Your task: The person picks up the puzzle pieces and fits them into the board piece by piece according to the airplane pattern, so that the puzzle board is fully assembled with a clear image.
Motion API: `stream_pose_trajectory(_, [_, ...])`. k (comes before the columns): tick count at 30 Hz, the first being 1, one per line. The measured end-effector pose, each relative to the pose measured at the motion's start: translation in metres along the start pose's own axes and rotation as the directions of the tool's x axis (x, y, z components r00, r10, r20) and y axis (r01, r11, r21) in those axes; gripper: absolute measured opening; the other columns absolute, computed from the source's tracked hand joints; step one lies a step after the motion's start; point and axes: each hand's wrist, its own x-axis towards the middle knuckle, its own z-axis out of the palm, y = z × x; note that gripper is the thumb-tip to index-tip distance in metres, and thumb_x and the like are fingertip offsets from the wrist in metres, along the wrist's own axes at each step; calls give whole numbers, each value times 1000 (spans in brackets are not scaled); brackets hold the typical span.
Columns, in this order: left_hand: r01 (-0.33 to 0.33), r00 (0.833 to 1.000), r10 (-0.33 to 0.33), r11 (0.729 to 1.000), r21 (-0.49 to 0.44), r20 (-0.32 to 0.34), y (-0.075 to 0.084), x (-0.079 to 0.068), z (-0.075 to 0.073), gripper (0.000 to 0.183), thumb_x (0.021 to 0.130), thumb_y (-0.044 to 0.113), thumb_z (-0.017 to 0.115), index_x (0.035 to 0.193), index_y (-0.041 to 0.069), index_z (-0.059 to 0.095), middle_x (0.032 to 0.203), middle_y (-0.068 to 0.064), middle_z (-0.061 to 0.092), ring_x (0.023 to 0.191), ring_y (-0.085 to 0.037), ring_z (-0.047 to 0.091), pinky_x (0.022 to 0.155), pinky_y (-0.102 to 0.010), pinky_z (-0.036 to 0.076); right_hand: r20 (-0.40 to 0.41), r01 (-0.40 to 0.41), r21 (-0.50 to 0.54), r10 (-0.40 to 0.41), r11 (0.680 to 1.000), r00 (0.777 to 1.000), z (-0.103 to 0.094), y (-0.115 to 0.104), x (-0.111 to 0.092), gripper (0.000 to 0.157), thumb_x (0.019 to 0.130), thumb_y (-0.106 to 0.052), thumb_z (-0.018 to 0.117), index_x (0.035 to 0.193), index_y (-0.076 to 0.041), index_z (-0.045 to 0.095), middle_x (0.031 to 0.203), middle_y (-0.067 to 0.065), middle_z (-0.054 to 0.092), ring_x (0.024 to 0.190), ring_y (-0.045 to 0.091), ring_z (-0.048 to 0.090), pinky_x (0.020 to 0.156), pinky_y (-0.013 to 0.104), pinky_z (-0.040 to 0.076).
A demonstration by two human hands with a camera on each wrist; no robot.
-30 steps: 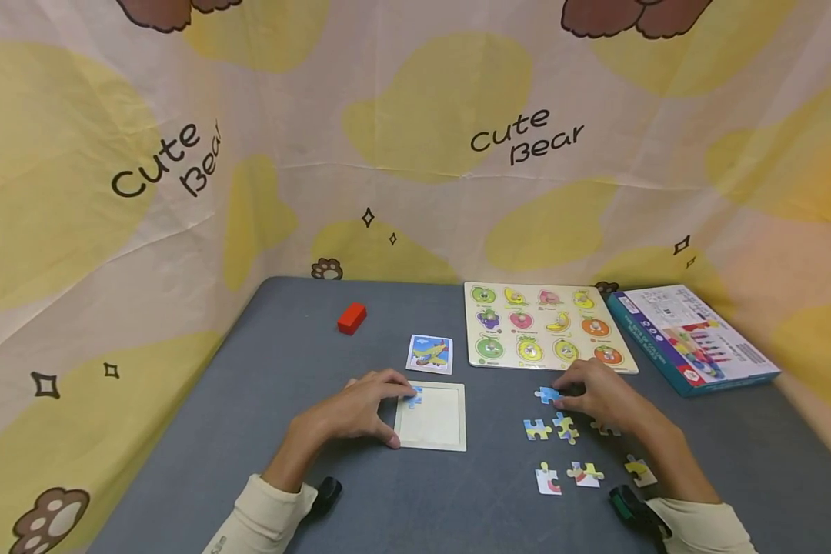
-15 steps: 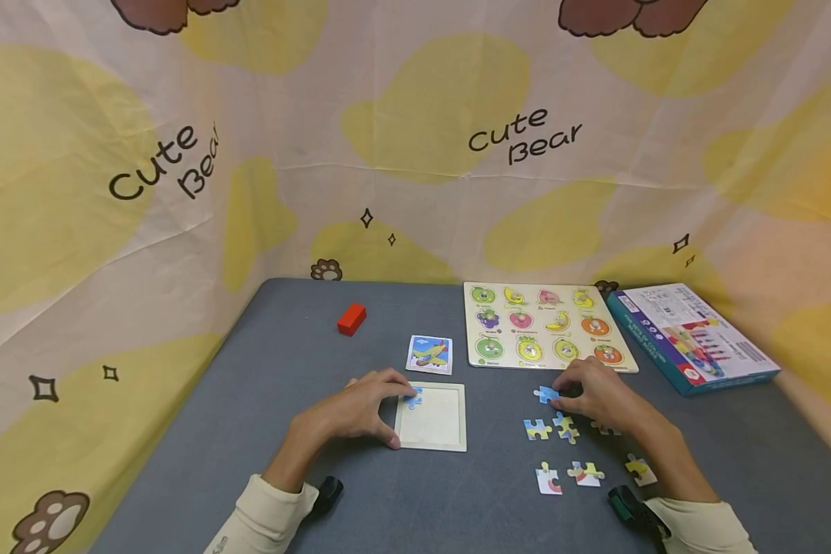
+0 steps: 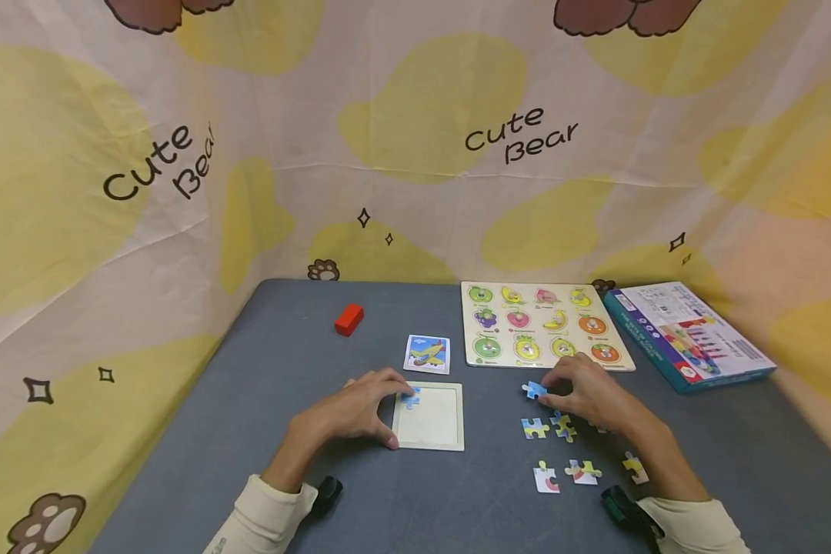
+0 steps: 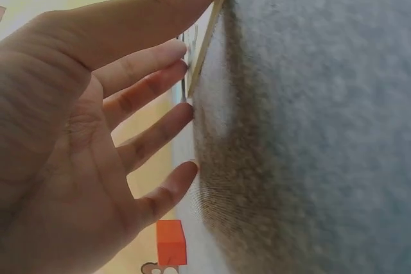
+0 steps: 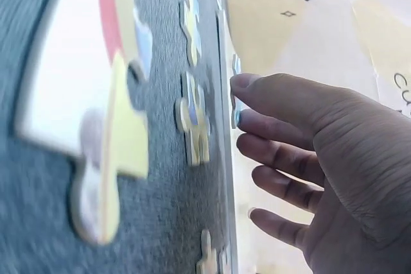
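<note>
My left hand [image 3: 356,408] rests at the left side of a small cream puzzle tray [image 3: 436,422], thumb and index finger touching its edge. In the left wrist view the fingers are fairly straight and spread. One blue puzzle piece [image 3: 412,398] lies in the tray's upper left corner, partly under the index finger. On the right, my right hand [image 3: 595,396] pinches another blue puzzle piece [image 3: 532,390] between thumb and index finger. The right wrist view shows that held piece [image 5: 235,97] edge-on, off the table. A picture card [image 3: 427,354] of a yellow plane lies behind the tray.
Several loose puzzle pieces [image 3: 546,478] lie on the grey table below my right hand, some partly hidden by it. At the back stand out a fruit board [image 3: 536,327], a box [image 3: 692,331] and a red block [image 3: 349,319]. A patterned cloth [image 3: 415,154] hangs behind.
My right hand has raised the blue puzzle piece from the table and carried it slightly left. The left hand has stayed on the tray.
</note>
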Motion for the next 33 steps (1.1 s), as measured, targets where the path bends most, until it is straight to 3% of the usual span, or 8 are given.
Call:
stream_pose_trajectory(8, [55,998,-56,998,24,38,5,4,-3,71,75,24,98,137,19,66,147,-3,54,133,-29,48,112,-62,35,-20,33,-11,-33,999,999,12,-18,9,20,92,-35,82,104,-19,82,104,-5,67,105,21,54,93,47,46])
stream_pose_trajectory(20, [27,999,-27,1000,12,36,1,4,-3,70,75,23,98,136,19,66,148,-3,54,135,-30,48,113,-65,34,-2,152,-88,-153,984,988,38,-61,33,24,92,-35,84,105,-15,82,106,-5,68,106,18,57,96,47,49])
stream_pose_trajectory(28, [43,998,-43,999,7,42,2,5,-3,72,75,24,98,139,21,65,149,-2,53,135,-30,47,112,-63,34,-34,287,-115,-293,951,956,49,-88,50,25,91,-32,85,106,-12,82,105,-2,70,103,19,59,92,43,51])
stream_pose_trajectory(33, [63,997,-63,998,3,41,2,6,-2,73,75,24,98,140,22,65,148,-1,52,132,-29,46,109,-62,35,-39,314,-129,-322,940,946,56,-100,60,26,90,-32,86,106,-10,83,99,-2,68,97,17,57,87,40,51])
